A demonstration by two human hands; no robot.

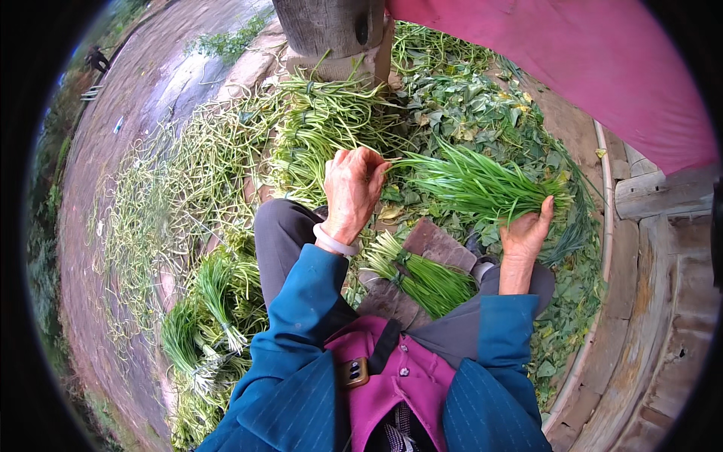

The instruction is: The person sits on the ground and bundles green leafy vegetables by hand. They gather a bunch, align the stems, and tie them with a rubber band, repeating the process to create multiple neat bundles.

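My right hand (526, 235) is closed around the pale stem end of a loose bunch of garlic chives (478, 181). The long green leaves point left toward my left hand (352, 192). That hand, with a pale bangle (335, 241) at its wrist, pinches what looks like a thin yellowish leaf tip at the end of the bunch. Between my knees, a tied bundle of chives (423, 277) rests on a flat brown slab (437, 241), its pale ends toward the upper left.
Tied bundles of long green beans (324, 120) are heaped ahead, beside a wooden post (331, 30). More beans (181, 196) lie spread at left, near chive bundles (203, 331). Leafy vines (482, 105) cover the ground at right, along a plank wall (655, 301); pink cloth (587, 60) hangs above.
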